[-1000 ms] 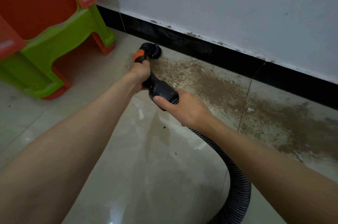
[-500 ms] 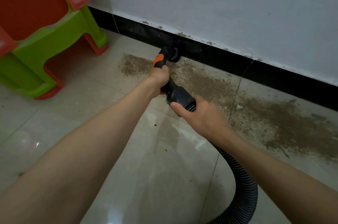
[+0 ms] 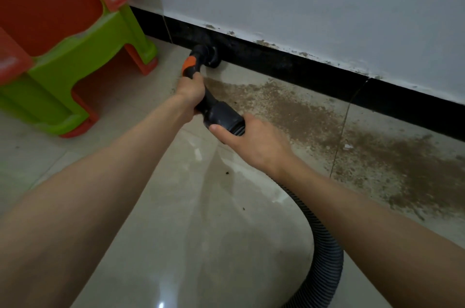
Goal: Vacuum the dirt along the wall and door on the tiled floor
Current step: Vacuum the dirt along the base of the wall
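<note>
A black vacuum nozzle with an orange collar sits on the tiled floor, against the black skirting of the white wall. My left hand grips the nozzle tube just behind the orange collar. My right hand holds the black cuff where the ribbed hose joins, thumb on top. The hose curves down to the bottom edge. Brown dirt spreads along the wall to the right of the nozzle, thickest at the far right.
Stacked green and orange plastic stools stand at the left, their legs close to the skirting and the nozzle. A few dark crumbs lie on the glossy tiles between my arms.
The nozzle has moved up against the skirting, and the dirt patch that lay to its left half a second ago is gone. Both hands keep their grip.
</note>
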Available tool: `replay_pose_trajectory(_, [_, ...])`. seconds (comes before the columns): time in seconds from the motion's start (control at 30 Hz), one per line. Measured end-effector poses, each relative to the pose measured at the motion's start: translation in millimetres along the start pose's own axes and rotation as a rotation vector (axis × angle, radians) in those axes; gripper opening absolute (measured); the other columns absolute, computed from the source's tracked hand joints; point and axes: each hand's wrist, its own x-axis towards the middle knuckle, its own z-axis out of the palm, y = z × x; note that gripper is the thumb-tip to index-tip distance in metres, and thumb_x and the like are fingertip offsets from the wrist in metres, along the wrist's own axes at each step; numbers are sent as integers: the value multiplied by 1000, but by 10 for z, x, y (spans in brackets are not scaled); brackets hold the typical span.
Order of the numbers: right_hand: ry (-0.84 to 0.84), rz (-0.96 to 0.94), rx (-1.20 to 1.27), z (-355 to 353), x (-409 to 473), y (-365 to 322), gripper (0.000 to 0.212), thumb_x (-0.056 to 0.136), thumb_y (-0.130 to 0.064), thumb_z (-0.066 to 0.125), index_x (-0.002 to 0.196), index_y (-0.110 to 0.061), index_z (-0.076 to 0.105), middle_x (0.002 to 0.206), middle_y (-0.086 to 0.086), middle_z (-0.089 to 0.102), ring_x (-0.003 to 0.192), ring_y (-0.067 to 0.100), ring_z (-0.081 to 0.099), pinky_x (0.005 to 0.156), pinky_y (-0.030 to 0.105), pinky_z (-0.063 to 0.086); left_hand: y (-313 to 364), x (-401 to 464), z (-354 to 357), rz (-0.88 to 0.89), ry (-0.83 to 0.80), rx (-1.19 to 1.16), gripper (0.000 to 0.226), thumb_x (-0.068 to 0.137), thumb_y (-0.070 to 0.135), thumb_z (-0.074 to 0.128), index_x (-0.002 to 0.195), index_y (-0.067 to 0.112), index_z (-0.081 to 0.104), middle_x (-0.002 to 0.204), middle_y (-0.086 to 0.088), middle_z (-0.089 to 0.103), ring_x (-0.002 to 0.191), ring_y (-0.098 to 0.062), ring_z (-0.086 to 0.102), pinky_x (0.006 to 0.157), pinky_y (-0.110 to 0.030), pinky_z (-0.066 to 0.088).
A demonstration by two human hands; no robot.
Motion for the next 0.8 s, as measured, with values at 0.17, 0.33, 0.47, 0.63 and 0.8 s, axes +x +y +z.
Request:
replay_pose_trajectory(0.17, [-65,-111,13,243,253,-403,60,80,-83,42,88,-24,50,76,-6,54,67,13,53,52,32,33,-9,156,-540,-2,127,7,43,104,28,29,142,7,30,132,-15,47,112,-28,54,75,-34,46])
replay_pose_trajectory(0.33, [-141,-128,2,435,250,-558,63,80,-83,42,98,-23,51,76,-6,53,67,12,51,52,32,32,-162,160,-801,-75,146,44,43,104,27,27,142,7,28,122,-12,47,103,-25,52,72,-34,44])
replay_pose_trajectory(0.47, [-153,-120,33,463,176,-569,63,81,-82,42,99,-23,51,78,-6,55,71,13,55,54,32,36,-157,133,-820,-81,148,82,43,104,27,27,142,7,29,134,-15,46,115,-30,52,71,-37,45])
replay_pose_trajectory(0.63, [-133,-100,11,369,139,-565,64,81,-83,42,98,-22,52,77,-5,56,68,13,56,53,31,35,-100,72,-749,-82,70,88,41,104,27,25,143,11,28,128,-13,48,92,-23,50,56,-30,43])
replay_pose_trajectory(0.8, [-134,-73,-6,250,66,-470,65,81,-83,42,94,-21,53,77,-4,59,68,15,58,52,31,36,-90,11,-624,-105,29,75,42,104,28,25,141,7,28,132,-15,46,97,-25,52,70,-35,45])
